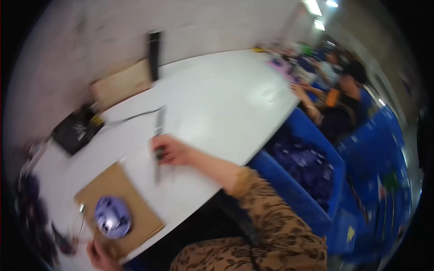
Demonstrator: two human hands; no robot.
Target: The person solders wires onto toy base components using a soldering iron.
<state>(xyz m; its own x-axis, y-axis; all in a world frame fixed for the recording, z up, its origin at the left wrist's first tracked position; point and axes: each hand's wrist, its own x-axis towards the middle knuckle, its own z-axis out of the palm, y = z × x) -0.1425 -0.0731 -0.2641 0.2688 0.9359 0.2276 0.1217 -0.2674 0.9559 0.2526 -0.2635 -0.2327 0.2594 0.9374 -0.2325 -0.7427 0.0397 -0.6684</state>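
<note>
My right hand (172, 151), over the white table, is closed around a long slim tool (159, 123) held about upright in the picture. A cord appears to meet its upper end; motion blur hides its exact kind. Towards the near left, a glossy purple oval shell (112, 217) with dark marks rests on a brown cardboard sheet (135, 198). My left hand (100, 256) is at the near left edge of that cardboard, just below the shell. Its fingers are blurred and partly cut off by the picture's lower edge.
A black box (77, 129) with a cord stands by the wall, near a cardboard box (122, 85) and a dark upright post (154, 54). Right of the table, a blue bin (337, 180) holds many purple parts. Another person (346, 104) works beyond it.
</note>
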